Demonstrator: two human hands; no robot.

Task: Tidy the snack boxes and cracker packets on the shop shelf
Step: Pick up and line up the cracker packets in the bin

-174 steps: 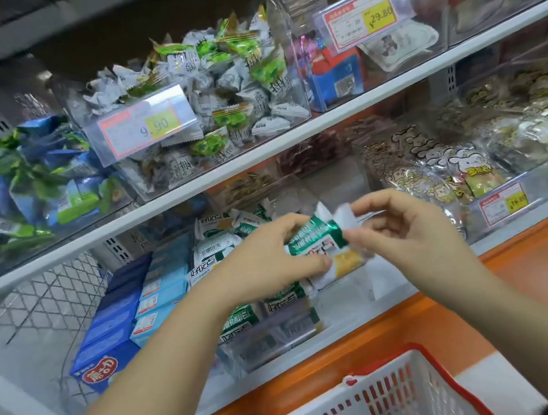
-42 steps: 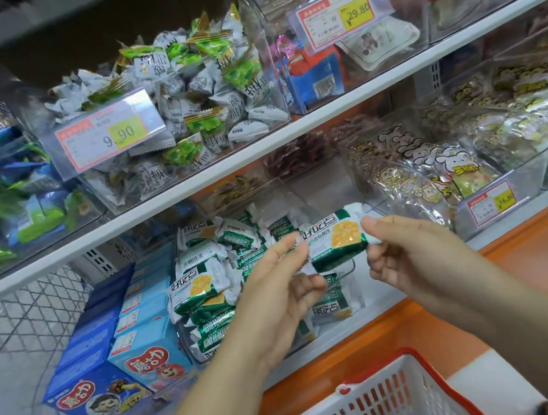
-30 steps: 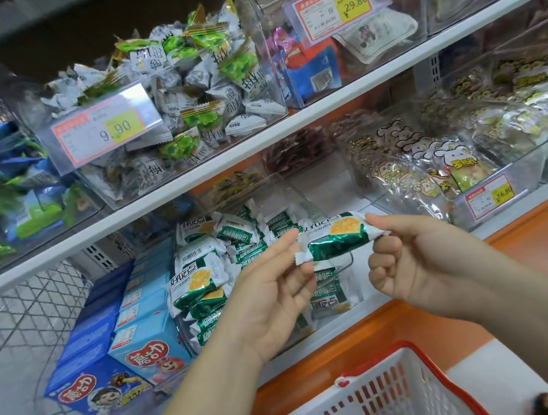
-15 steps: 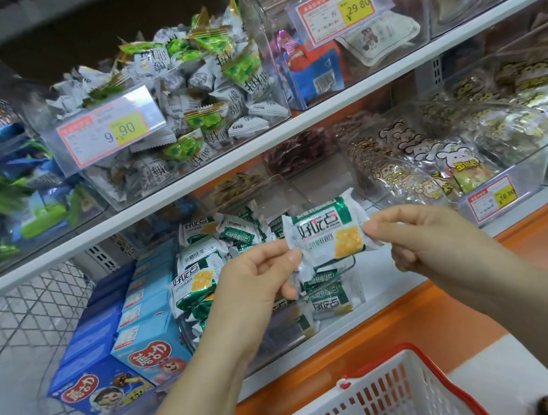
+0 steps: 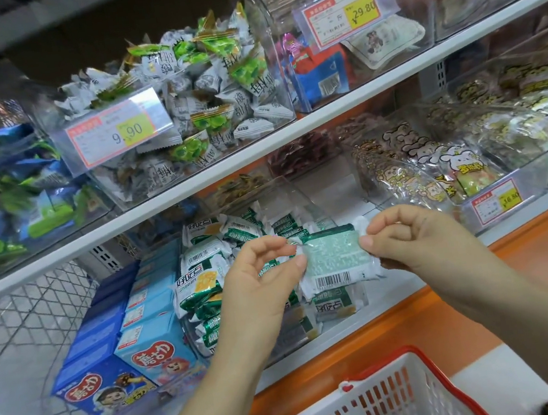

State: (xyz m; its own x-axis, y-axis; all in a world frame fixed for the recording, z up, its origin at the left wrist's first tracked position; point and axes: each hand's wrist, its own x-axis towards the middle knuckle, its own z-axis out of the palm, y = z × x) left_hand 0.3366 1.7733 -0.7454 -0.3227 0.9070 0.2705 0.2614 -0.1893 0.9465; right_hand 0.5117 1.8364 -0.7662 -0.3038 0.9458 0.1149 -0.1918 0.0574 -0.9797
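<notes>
Well to the left of the fingers, dark-blue cardboard snack boxes (image 5: 98, 335) and light-blue cardboard snack boxes (image 5: 154, 342) stand in two rows, side by side, on the white lower shelf (image 5: 335, 186). Just beside them, nearer the fingers, a clear plastic bin (image 5: 280, 186) holds a loose heap of green-and-white foil cracker packets (image 5: 202, 278).

The left hand (image 5: 258, 285) is raised in front of that bin; its thumb and forefinger (image 5: 287, 245) pinch the left crimped end of one green-and-white cracker packet (image 5: 336, 258), while the other fingers curl loosely underneath. The packet hangs between the two sets of fingertips — flat, back side to the camera, barcode along its lower edge — clear of the heap and just above the packets at the bin's front. The right hand (image 5: 418, 241) pinches the packet's right crimped end between thumb (image 5: 368, 242) and forefinger, its remaining fingers folded in.

To the right of the right fingers, another clear bin bears a red-and-yellow price tag (image 5: 496, 202) and holds transparent bags printed with cartoon rabbits (image 5: 450, 168). Below both wrists lies a white plastic basket with a red rim (image 5: 454, 395).
</notes>
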